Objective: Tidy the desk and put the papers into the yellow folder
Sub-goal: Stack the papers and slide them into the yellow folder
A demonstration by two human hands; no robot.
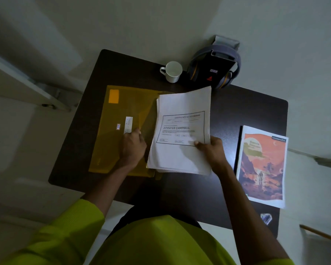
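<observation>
A translucent yellow folder (120, 119) lies flat on the left half of the dark desk (246, 106). My left hand (133, 145) rests on the folder near its right edge, fingers curled at the flap; what it grips is hard to tell. A stack of white papers (182, 134), a bordered certificate on top, is held just right of the folder and overlaps its right edge. My right hand (211, 150) pinches the stack at its lower right, thumb on the top sheet.
A white mug (172, 71) stands at the desk's far edge. Right of it are headphones (228, 77) around a black box (216, 67). A notebook with an orange cover (262, 166) lies at the right. A small sticker (266, 219) marks the near right corner.
</observation>
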